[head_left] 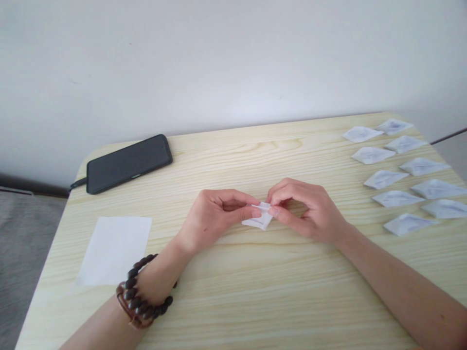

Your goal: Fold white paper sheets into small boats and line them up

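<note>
A small folded piece of white paper (260,217) lies at the middle of the pale wooden table (255,291). Both hands pinch it. My left hand (215,214), with a dark bead bracelet (140,299) on the wrist, grips its left side between thumb and fingers. My right hand (306,209) is closed on its right upper edge with curled fingers. The paper rests just above the table surface, partly hidden by the fingertips.
A flat white paper sheet (115,248) lies at the front left. A black phone (129,163) with a cable sits at the back left. Several folded white paper shapes (404,170) lie in two rows at the right. A white wall stands behind.
</note>
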A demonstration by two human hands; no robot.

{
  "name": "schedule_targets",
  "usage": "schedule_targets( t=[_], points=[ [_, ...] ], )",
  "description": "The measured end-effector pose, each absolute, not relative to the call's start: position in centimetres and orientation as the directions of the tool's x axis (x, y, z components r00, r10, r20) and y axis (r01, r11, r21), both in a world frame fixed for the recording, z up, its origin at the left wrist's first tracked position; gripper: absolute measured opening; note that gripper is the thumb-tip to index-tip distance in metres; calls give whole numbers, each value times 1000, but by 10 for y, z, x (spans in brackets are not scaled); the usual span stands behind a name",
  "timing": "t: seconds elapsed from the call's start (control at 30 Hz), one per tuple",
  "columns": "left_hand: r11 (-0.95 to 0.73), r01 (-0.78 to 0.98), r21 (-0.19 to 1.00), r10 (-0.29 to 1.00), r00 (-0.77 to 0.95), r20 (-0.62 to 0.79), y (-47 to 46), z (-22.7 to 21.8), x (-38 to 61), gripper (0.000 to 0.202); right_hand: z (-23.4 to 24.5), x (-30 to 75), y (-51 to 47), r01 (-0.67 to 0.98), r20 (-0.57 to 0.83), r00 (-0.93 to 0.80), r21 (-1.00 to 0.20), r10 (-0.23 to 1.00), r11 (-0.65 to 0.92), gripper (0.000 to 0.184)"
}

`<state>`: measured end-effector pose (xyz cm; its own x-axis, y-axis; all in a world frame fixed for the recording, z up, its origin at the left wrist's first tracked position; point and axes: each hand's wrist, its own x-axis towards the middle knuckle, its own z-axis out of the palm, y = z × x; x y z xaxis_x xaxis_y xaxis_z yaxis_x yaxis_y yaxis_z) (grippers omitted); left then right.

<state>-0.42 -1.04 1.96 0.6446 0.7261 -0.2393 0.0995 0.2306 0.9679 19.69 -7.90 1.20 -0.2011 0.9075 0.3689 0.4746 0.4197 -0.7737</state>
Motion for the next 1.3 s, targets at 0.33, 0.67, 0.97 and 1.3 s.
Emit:
schedule_targets(
  t=[0.33,0.67,0.97,1.3],
  points=[
    [176,38,984,788,593,-164,-14,19,-3,13,9,202,-79,525,346,-239,-740,907,421,6],
    [243,1,970,794,574,-199,-10,18,-4,32,7,201,-79,538,385,-58,-765,921,354,5],
    [76,-8,997,850,524,-60,-10,15,-3,16,9,199,-81,575,397,-132,-716,908,396,4],
    [149,27,988,823,551,-139,-9,17,-4,22,6,202,-79,437,306,-78,-845,949,308,7]
  ],
)
